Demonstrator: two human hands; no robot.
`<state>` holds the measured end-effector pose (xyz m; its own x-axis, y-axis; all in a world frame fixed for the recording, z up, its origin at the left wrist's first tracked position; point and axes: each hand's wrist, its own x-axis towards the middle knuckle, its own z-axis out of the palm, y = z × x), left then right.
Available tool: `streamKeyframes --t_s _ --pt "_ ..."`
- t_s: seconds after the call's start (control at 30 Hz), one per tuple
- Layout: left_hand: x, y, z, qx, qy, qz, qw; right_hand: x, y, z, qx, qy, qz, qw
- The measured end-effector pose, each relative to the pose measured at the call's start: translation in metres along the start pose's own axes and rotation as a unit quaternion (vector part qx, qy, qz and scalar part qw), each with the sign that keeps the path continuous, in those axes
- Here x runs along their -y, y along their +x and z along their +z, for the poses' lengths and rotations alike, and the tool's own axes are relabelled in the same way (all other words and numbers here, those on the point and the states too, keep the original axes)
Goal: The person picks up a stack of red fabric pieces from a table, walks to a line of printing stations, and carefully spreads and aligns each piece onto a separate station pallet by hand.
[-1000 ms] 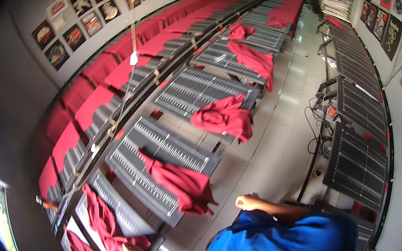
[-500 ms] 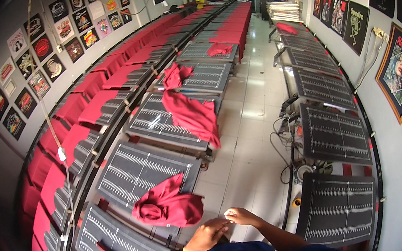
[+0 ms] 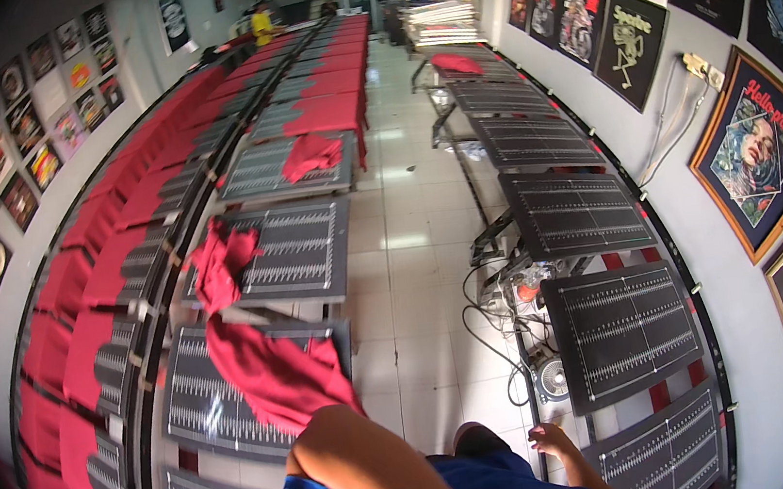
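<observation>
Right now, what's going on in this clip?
A person in a blue top stands in the tiled aisle of a print shop, between two long rows of dark ruled boards. Their left arm reaches toward a red shirt draped over a near board; that hand is hidden. The right hand hangs empty beside a small fan on the floor. More red shirts lie on boards farther down.

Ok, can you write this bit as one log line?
left hand: out of view | right hand: low beside dark board, grip unclear | red shirt: draped on left board
</observation>
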<state>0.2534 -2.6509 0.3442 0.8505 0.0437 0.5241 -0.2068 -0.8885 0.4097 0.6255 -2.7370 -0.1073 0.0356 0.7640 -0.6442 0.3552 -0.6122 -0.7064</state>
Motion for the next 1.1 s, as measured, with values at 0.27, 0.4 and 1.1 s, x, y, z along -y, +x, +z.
streamKeyframes --t_s 0.27,0.4,1.1 --pt "0.246 -0.071 -0.127 0.071 -0.131 -0.274 0.95 0.069 0.198 -0.034 0.127 -0.308 -0.047 0.942" --pt "0.309 -0.068 -0.225 0.032 -0.151 -0.358 0.921 0.261 0.325 -0.068 -0.025 -0.204 -0.038 0.978" --pt "1.141 -0.336 -0.358 -0.316 0.27 -0.736 0.535 0.656 0.775 -0.14 0.067 -0.136 -0.004 0.988"
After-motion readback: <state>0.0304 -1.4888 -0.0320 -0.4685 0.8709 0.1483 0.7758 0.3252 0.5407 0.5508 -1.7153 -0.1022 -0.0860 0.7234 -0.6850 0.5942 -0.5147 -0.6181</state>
